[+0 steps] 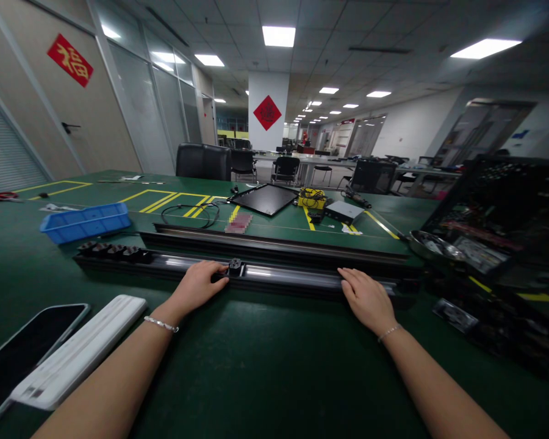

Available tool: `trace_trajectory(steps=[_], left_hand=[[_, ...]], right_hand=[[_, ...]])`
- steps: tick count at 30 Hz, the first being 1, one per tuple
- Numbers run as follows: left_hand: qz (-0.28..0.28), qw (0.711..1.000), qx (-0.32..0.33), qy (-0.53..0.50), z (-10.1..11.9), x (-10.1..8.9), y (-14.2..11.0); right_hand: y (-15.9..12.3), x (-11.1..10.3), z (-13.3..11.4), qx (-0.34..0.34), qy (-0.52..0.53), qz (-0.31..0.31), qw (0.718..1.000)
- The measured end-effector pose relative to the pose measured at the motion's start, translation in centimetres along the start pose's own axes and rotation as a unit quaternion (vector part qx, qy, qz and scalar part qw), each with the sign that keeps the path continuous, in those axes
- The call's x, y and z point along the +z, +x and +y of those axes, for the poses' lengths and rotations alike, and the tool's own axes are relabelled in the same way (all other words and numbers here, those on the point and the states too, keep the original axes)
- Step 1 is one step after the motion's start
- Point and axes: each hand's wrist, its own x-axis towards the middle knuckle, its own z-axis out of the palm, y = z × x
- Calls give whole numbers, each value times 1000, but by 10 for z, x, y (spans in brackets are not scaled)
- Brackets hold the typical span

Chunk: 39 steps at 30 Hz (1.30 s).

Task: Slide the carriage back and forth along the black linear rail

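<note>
A long black rail (283, 275) with a shiny channel lies across the green table in front of me. Near its middle sits a small black socket module (235, 266). My left hand (200, 284) is closed at the module's left side, fingertips against it and thumb low at the rail's front edge. Farther right, my right hand (369, 300) rests on the rail with its fingers stretched out over the near edge. Several similar black modules (114, 250) stand in a row at the rail's left end. Behind it lies a second black rail (274, 247), roughly parallel.
A blue bin (86, 222) stands behind the left end. At lower left lie a phone (27, 341) and a white bar-shaped device (80, 353). Farther back are a black panel (266, 199), a yellow box (312, 198) and a grey box (344, 211). A metal bowl (434, 244) sits right.
</note>
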Motion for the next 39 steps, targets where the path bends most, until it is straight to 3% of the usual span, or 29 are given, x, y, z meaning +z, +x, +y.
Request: trace_trajectory(steps=[13, 39], left_hand=[[-4, 1000, 26, -11, -6, 2, 3], [-14, 1000, 15, 1, -7, 3, 3]], right_hand=[[0, 0, 0, -6, 2, 6, 1000], [0, 0, 1, -7, -4, 8, 1000]])
